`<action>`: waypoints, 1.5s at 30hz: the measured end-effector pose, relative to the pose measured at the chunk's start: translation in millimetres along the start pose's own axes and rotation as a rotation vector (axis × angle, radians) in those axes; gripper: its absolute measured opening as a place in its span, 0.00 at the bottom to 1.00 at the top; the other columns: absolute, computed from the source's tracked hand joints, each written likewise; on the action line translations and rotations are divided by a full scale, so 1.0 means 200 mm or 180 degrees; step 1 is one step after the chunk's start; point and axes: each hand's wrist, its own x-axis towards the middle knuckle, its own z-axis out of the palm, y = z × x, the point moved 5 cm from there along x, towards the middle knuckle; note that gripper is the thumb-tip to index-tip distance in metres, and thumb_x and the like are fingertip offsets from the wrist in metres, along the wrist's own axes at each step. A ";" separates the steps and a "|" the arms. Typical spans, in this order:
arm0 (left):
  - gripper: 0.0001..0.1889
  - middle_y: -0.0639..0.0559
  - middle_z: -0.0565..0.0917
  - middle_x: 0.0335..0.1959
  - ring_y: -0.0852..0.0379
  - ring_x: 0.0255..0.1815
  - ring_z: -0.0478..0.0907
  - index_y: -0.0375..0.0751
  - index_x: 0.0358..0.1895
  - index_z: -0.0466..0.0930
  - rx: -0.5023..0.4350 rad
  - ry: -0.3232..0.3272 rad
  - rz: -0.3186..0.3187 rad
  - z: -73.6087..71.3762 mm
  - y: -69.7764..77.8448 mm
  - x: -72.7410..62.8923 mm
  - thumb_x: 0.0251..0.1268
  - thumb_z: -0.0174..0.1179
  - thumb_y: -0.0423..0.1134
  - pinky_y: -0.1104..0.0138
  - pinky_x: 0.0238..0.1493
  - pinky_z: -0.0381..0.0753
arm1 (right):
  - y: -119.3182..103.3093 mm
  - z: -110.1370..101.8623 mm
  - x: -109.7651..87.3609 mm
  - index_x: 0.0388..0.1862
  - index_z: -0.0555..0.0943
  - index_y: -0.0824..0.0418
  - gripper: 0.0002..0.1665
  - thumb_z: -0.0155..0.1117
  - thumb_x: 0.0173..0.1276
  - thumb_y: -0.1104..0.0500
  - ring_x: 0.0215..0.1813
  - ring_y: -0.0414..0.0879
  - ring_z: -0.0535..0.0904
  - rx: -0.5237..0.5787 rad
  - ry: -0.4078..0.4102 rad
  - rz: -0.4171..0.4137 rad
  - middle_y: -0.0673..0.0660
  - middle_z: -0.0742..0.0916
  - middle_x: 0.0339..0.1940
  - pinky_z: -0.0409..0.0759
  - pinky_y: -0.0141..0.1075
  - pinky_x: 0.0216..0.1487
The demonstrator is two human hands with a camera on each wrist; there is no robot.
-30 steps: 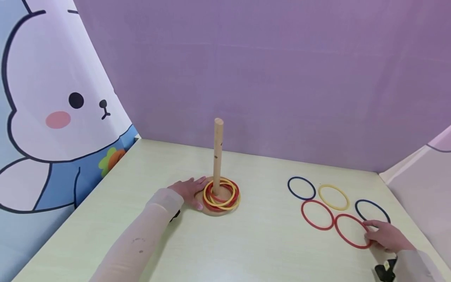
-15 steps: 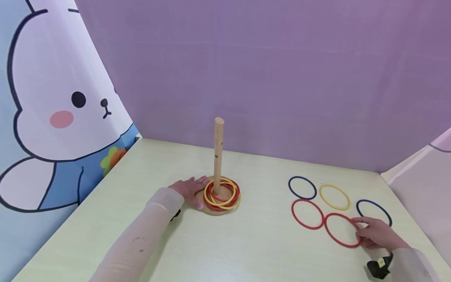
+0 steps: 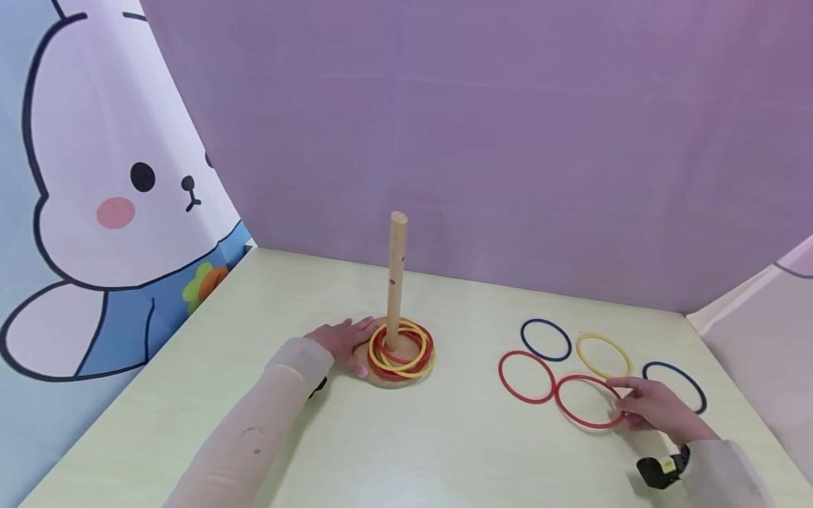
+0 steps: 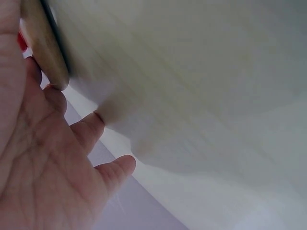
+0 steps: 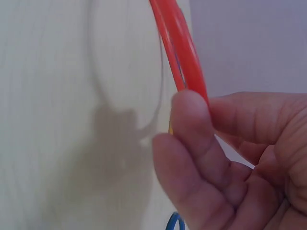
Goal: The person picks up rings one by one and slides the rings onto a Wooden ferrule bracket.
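Observation:
In the head view my right hand (image 3: pixel 657 407) pinches a red ring (image 5: pixel 187 45) at its right side between thumb and fingertips. The right wrist view has this ring raised off the table, its shadow lying on the tabletop. Another red ring (image 3: pixel 500 372) borders it on the left. My left hand (image 3: pixel 339 344) rests with spread fingers on the left edge of a round wooden base (image 3: pixel 381 383). From this base rises an upright wooden peg (image 3: pixel 396 282), and several red and yellow rings (image 3: pixel 428 341) lie stacked around its foot.
Behind the red rings lie a blue ring (image 3: pixel 545 320) and a yellow ring (image 3: pixel 600 336). A second blue ring (image 3: pixel 675 365) is just beyond my right hand. A purple backdrop (image 3: pixel 508 155) stands along the back edge of the pale table (image 3: pixel 444 451).
My right hand has moved left and slightly away from me with the red ring. The neighbouring red ring has shifted left too. My left hand keeps its place on the base.

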 end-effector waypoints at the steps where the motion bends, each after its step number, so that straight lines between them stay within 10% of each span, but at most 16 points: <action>1: 0.50 0.53 0.51 0.77 0.42 0.75 0.49 0.52 0.77 0.51 -0.0009 0.0008 0.0007 0.00 0.00 0.00 0.53 0.67 0.59 0.42 0.66 0.59 | -0.01 0.00 0.00 0.61 0.65 0.81 0.27 0.56 0.64 0.71 0.26 0.44 0.79 0.0026 -0.0001 -0.0007 0.55 0.79 0.26 0.82 0.36 0.29; 15: 0.50 0.52 0.52 0.77 0.42 0.75 0.50 0.53 0.77 0.51 0.0000 0.0004 -0.0040 0.00 0.01 0.00 0.52 0.68 0.58 0.40 0.65 0.60 | -0.17 -0.01 -0.03 0.62 0.63 0.84 0.26 0.53 0.72 0.67 0.29 0.41 0.82 0.0522 -0.0008 -0.0310 0.56 0.83 0.33 0.83 0.34 0.36; 45: 0.50 0.51 0.52 0.77 0.41 0.74 0.52 0.49 0.77 0.49 0.0082 0.0079 0.0025 0.00 0.01 0.00 0.53 0.67 0.58 0.41 0.65 0.59 | -1.17 0.22 0.01 0.69 0.65 0.71 0.28 0.56 0.72 0.63 0.30 0.39 0.80 0.1750 0.0116 -0.1261 0.52 0.82 0.35 0.82 0.30 0.42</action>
